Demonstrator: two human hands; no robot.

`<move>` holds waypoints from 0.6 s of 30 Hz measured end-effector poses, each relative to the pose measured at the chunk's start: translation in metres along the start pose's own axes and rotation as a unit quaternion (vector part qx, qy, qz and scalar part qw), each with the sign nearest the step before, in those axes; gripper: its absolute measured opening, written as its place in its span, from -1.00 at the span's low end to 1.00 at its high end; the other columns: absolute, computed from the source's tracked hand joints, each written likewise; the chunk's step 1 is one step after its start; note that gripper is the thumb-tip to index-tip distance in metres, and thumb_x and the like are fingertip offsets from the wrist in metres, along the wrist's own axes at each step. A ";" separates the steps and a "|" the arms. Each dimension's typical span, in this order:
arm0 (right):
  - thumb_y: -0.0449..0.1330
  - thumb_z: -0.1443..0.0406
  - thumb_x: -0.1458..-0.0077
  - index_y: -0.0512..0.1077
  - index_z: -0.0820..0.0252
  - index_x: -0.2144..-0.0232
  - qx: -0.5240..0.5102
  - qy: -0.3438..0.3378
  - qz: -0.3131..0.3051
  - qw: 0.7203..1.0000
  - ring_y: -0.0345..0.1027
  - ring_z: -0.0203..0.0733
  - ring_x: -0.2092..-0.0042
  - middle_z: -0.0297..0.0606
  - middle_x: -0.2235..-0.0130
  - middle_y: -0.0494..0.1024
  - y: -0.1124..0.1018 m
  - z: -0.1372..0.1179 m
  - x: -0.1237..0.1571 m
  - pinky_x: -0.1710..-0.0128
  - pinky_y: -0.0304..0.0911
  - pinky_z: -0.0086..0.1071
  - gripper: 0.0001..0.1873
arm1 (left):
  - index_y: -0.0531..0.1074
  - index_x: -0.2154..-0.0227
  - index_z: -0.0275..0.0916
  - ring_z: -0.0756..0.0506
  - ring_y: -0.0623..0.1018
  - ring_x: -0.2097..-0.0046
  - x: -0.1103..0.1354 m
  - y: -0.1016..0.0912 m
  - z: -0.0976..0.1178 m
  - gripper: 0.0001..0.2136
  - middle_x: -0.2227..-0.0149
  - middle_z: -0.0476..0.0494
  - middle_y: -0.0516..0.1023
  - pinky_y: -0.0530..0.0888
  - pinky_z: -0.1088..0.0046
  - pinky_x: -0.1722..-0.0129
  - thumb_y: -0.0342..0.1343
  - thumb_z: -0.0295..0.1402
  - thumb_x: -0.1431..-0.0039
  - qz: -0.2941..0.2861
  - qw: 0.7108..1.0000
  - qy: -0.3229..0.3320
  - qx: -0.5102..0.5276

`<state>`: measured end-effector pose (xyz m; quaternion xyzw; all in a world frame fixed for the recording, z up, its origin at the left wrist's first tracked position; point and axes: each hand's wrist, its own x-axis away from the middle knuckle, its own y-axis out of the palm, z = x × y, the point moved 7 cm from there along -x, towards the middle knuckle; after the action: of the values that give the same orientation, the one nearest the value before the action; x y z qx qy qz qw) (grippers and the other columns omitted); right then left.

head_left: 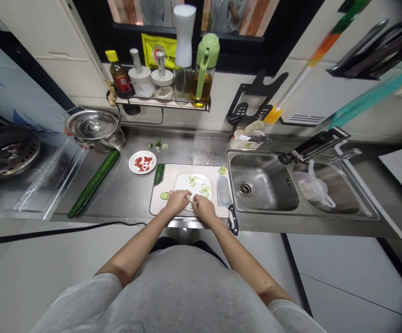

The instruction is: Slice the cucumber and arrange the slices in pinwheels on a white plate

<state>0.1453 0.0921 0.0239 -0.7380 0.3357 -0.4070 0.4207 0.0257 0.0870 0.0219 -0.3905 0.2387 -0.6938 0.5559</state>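
Observation:
Both hands are over the near part of a white square plate (206, 179) on a cutting board (168, 178). My left hand (179, 201) and my right hand (203, 207) have their fingertips bent together around a cucumber slice (190, 198), mostly covered by the fingers. Two pinwheels of cucumber slices, one at the back (192, 179) and one at the right (205, 190), lie on the plate. Left of it rests a small pile of cucumber slices (164, 195). A kitchen knife (223, 190) lies along the board's right side, below more cucumber slices (223, 170).
A cucumber piece (159, 174) lies at the board's left edge. Beyond are a small plate of red bits (143, 162), a long cucumber (95, 183) and a lidded steel pot (95, 127). At right is a double sink (263, 180); a condiment shelf (162, 101) hangs behind.

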 end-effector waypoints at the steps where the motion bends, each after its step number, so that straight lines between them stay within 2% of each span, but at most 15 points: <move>1: 0.01 0.23 -0.22 0.37 0.14 0.13 0.011 -0.011 0.007 1.000 0.28 -0.19 0.16 -0.20 0.15 0.48 0.000 -0.001 0.002 0.31 0.02 -0.41 -0.78 | 0.48 0.12 -0.13 -0.18 0.46 0.08 0.000 0.001 0.000 -0.74 0.24 -0.11 0.56 0.20 0.24 0.02 0.05 -0.37 -0.12 0.003 1.000 0.002 -0.002; 8: -0.07 0.21 -0.29 0.40 0.14 0.11 0.066 -0.052 -0.001 0.996 0.26 -0.13 0.11 -0.15 0.14 0.44 0.005 -0.006 0.007 0.23 0.06 -0.36 -0.71 | 0.50 0.17 -0.14 -0.21 0.44 0.08 -0.002 0.005 -0.005 -0.78 0.21 -0.16 0.53 0.19 0.22 0.03 0.07 -0.35 -0.11 0.017 1.000 -0.001 -0.020; 18: -0.08 0.20 -0.29 0.40 0.16 0.13 0.073 -0.049 -0.006 0.996 0.26 -0.14 0.13 -0.15 0.15 0.45 0.004 -0.006 0.009 0.26 0.05 -0.37 -0.69 | 0.45 0.09 -0.14 -0.21 0.42 0.07 0.000 0.004 -0.009 -0.72 0.22 -0.14 0.51 0.18 0.25 0.04 0.12 -0.31 -0.11 0.033 0.999 -0.012 -0.018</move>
<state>0.1431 0.0804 0.0249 -0.7262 0.2795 -0.3965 0.4872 0.0209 0.0851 0.0139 -0.4011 0.2574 -0.6656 0.5743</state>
